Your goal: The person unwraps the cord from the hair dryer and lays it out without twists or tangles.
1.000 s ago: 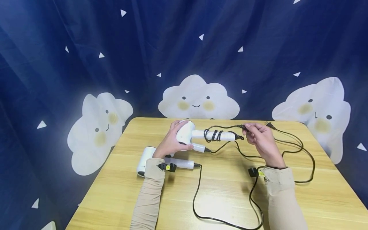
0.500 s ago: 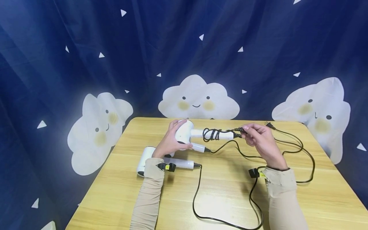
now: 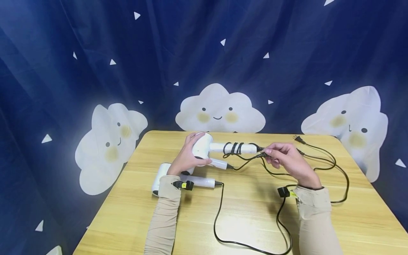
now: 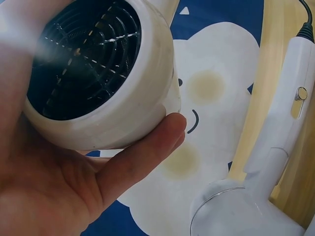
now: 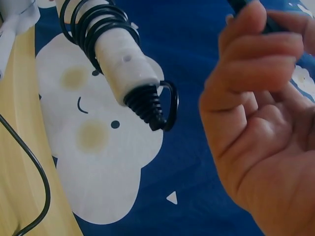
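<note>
My left hand (image 3: 186, 158) grips the round head of a white hair dryer (image 3: 204, 145), held up over the table with its handle pointing right. In the left wrist view, the thumb lies along the head below the dark grille (image 4: 83, 59). Several loops of black cord (image 5: 106, 22) wrap the handle in the right wrist view. My right hand (image 3: 288, 159) pinches the cord's plug end (image 3: 262, 155) between thumb and fingers, just beyond the handle's tip. From there the cord runs left to the loops, passing below the handle in the head view.
Two more white hair dryers lie on the wooden table (image 3: 248, 212): one (image 3: 220, 163) just below the raised handle, another (image 3: 200, 181) nearer the front left. Their loose black cords (image 3: 345, 184) snake rightward, with a plug (image 3: 299, 139) at the back right. A blue cloud-print curtain (image 3: 287, 63) hangs behind.
My right hand has brought the plug end from above the handle's level down below it, so the cord now crosses lower. The held hair dryer has shifted slightly left.
</note>
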Motion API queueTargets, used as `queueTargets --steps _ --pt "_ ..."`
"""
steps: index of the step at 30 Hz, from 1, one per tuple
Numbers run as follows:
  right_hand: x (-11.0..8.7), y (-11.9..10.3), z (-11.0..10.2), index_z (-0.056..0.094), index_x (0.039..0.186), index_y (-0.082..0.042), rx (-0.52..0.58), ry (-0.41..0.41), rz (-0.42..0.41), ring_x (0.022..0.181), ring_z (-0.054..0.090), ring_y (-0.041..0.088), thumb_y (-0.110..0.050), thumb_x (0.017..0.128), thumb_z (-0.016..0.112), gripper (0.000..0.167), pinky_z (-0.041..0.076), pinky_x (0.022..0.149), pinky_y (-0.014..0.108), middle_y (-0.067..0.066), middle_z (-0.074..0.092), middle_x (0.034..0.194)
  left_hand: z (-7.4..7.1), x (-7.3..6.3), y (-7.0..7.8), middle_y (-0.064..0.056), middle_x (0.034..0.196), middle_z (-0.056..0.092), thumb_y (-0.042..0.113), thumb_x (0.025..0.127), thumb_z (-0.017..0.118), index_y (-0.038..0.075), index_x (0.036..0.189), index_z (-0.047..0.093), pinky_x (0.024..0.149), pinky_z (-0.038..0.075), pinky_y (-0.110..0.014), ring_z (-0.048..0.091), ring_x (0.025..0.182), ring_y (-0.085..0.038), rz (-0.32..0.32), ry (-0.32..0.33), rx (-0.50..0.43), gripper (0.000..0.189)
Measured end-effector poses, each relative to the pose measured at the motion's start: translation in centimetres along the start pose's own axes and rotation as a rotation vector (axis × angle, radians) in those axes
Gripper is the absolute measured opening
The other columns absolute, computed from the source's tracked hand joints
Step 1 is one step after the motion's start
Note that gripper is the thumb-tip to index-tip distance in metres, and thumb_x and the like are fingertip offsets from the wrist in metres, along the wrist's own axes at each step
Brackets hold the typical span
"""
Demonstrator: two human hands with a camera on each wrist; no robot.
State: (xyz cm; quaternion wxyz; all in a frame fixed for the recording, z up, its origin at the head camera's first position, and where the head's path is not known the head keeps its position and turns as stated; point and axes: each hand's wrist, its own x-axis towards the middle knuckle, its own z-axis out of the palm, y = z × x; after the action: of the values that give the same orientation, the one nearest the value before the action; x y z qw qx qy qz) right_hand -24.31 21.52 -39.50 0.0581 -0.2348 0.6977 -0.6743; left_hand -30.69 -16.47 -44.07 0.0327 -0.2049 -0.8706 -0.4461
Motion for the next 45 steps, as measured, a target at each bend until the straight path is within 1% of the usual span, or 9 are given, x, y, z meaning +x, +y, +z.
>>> queueTargets --steps 2,6,11,13,17,28,36,40,45 --pt "-0.2 0.2 -0.2 0.070 0.101 0.006 -0.065 -0.025 0.031 0.056 0.050 0.009 -0.006 0.105 0.056 0.019 0.042 0.051 0.027 -0.003 0.066 0.074 0.0 0.0 -0.1 -0.013 0.166 0.025 0.040 0.065 0.094 0.037 0.157 0.040 0.105 0.047 -0.061 0.047 0.137 -0.040 -0.001 0.003 -0.002 0.107" --pt "-0.4 0.6 -0.9 0.069 0.103 0.008 -0.158 -0.108 0.080 0.056 0.050 0.011 -0.009 0.105 0.057 0.021 0.043 0.052 0.030 0.000 0.065 0.074 -0.1 0.0 -0.2 -0.011 0.165 0.026 0.041 0.064 0.094 0.038 0.157 0.040 0.104 0.047 -0.061 0.048 0.136 -0.040 -0.002 0.004 -0.002 0.107" --pt "-0.4 1.3 -1.5 0.069 0.108 0.010 -0.180 -0.226 0.161 0.057 0.051 0.010 -0.010 0.104 0.058 0.022 0.046 0.052 0.028 0.005 0.070 0.076 -0.1 0.0 -0.3 -0.008 0.165 0.026 0.041 0.064 0.093 0.041 0.156 0.040 0.103 0.048 -0.059 0.049 0.135 -0.038 -0.003 0.003 0.002 0.106" --pt "-0.3 1.5 -1.6 0.070 0.110 0.008 -0.192 -0.251 0.198 0.058 0.054 0.006 -0.011 0.104 0.058 0.023 0.049 0.054 0.026 0.004 0.071 0.078 -0.1 0.0 -0.4 -0.008 0.165 0.026 0.041 0.064 0.094 0.042 0.155 0.040 0.103 0.048 -0.058 0.049 0.134 -0.037 -0.005 0.004 0.004 0.106" --pt "-0.2 1.8 -1.9 0.069 0.113 0.009 -0.202 -0.277 0.249 0.059 0.057 0.004 -0.014 0.104 0.059 0.026 0.053 0.057 0.026 0.009 0.073 0.080 -0.2 0.0 -0.4 -0.008 0.164 0.027 0.040 0.064 0.094 0.043 0.155 0.040 0.102 0.048 -0.058 0.050 0.133 -0.037 -0.007 0.006 0.002 0.106" --pt "-0.1 3.3 -2.5 0.066 0.119 0.012 -0.196 -0.234 0.425 0.063 0.064 0.006 -0.020 0.101 0.066 0.038 0.058 0.063 0.026 0.020 0.075 0.091 -0.3 -0.1 -0.3 -0.008 0.165 0.026 0.040 0.064 0.094 0.041 0.156 0.040 0.103 0.048 -0.059 0.050 0.133 -0.037 0.003 -0.002 -0.001 0.107" --pt "0.0 4.3 -3.1 0.062 0.124 0.017 -0.152 -0.189 0.456 0.066 0.065 0.006 -0.018 0.101 0.065 0.041 0.058 0.065 0.023 0.014 0.077 0.093 -0.3 -0.2 0.1 -0.008 0.164 0.027 0.037 0.064 0.095 0.037 0.157 0.040 0.102 0.049 -0.058 0.050 0.132 -0.038 0.014 -0.012 -0.018 0.108" --pt "0.1 4.7 -3.3 0.062 0.123 0.018 -0.108 -0.133 0.464 0.067 0.065 0.005 -0.016 0.101 0.065 0.041 0.058 0.066 0.022 0.013 0.078 0.092 -0.2 -0.2 0.3 -0.008 0.164 0.027 0.037 0.065 0.095 0.035 0.158 0.040 0.102 0.049 -0.058 0.050 0.132 -0.038 0.026 -0.019 -0.028 0.108" --pt "0.2 5.1 -3.4 0.059 0.125 0.021 -0.093 -0.057 0.459 0.071 0.065 0.005 -0.016 0.103 0.063 0.043 0.059 0.068 0.022 0.014 0.077 0.095 -0.1 -0.2 0.3 -0.007 0.163 0.027 0.037 0.066 0.094 0.037 0.157 0.039 0.101 0.049 -0.056 0.050 0.131 -0.036 0.024 -0.023 -0.020 0.107"
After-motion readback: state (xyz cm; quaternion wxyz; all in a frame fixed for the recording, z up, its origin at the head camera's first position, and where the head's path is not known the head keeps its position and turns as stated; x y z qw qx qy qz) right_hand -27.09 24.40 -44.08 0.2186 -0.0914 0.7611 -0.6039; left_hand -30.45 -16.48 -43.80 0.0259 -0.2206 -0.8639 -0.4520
